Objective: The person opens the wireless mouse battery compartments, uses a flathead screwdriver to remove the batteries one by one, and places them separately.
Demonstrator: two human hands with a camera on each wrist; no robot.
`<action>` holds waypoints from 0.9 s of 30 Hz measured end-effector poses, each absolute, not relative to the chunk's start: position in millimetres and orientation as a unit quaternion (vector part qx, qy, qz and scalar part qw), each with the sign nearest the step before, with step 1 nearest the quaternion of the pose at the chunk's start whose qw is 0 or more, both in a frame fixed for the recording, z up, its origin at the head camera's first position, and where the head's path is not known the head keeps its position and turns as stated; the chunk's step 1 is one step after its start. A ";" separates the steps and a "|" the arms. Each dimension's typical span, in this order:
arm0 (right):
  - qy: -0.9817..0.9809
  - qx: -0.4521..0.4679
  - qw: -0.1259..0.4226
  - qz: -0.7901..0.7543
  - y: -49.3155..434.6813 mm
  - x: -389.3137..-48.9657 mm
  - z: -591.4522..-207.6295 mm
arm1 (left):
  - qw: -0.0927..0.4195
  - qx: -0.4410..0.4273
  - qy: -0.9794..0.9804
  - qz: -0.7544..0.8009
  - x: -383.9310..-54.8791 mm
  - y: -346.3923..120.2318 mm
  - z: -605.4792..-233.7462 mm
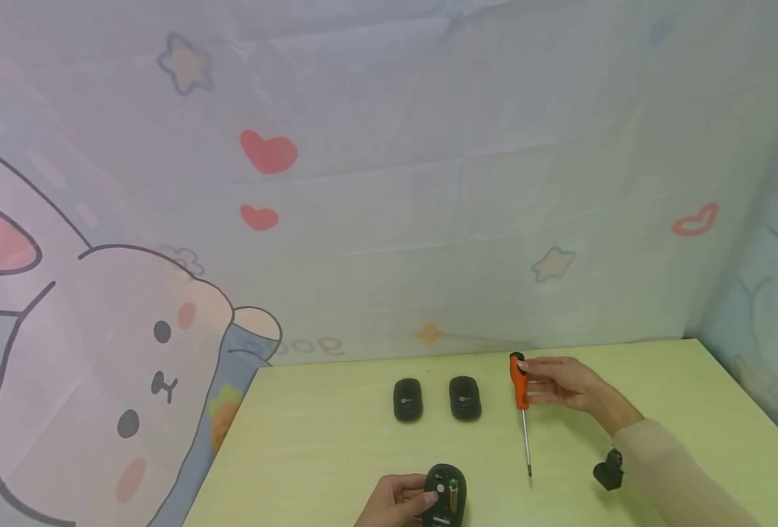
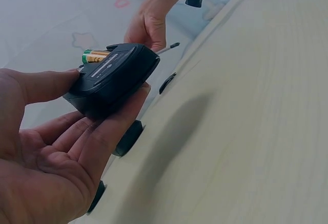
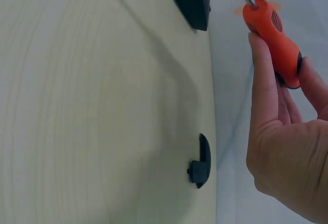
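My left hand (image 1: 398, 501) holds a black computer mouse (image 1: 444, 507) above the table, thumb on its underside, which faces up. Its battery compartment is uncovered, with a green and orange battery (image 2: 94, 56) showing in the left wrist view. Farther right, my right hand (image 1: 563, 380) pinches the orange and black handle of a screwdriver (image 1: 520, 388) between thumb and fingertips. The metal shaft points down toward the front in the head view. In the right wrist view, the handle (image 3: 277, 42) lies against the fingers, its tip out of frame.
Two more black mice (image 1: 408, 400) (image 1: 465, 398) lie on the pale table (image 1: 309, 439) near its back edge. A small dark curved piece with a block on it (image 3: 200, 165) lies on the table in the right wrist view. Behind stands a printed cloth backdrop (image 1: 389, 219).
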State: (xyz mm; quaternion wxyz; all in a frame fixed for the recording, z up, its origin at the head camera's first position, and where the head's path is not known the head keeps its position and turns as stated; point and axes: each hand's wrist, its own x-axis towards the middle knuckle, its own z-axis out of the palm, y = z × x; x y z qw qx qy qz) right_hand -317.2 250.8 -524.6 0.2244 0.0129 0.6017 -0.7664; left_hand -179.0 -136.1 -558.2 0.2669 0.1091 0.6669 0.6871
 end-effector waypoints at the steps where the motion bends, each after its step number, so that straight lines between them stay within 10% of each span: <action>1: 0.606 0.015 0.225 -0.763 250.2 -317.7 -526.1 | 0.267 0.108 0.668 0.687 -178.9 -136.0 -558.0; 27: 0.631 0.051 0.220 -0.742 247.5 -333.4 -557.3 | 0.283 0.078 0.675 0.677 -179.3 -135.0 -561.8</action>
